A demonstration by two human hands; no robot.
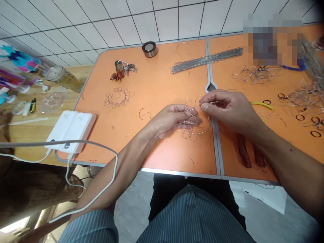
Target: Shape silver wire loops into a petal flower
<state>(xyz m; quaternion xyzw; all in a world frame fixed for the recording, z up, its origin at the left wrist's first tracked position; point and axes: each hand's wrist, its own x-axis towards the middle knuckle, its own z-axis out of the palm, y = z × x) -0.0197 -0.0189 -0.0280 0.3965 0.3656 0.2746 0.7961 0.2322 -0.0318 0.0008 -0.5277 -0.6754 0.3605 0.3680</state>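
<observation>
Just left of the table's centre seam, my left hand (181,116) is closed on a thin wire ring with petal-like loops (194,133). Loops of it stick out above and below the fingers. My right hand (222,104) pinches a bit of the same wire work between thumb and forefinger, at its upper right side. Where the wire ends lie inside the fingers is too fine to make out. A similar looped wire ring (116,98) lies flat on the table to the left. Reddish-brown plier handles (244,153) show partly beneath my right forearm.
A bundle of straight wires (207,60) lies at the back, near a roll of tape (149,49) and some keys (124,70). Tangled wire pieces (260,74) and dark rings (300,117) spread over the right side. A white power bank (71,130) with cables sits at the left edge.
</observation>
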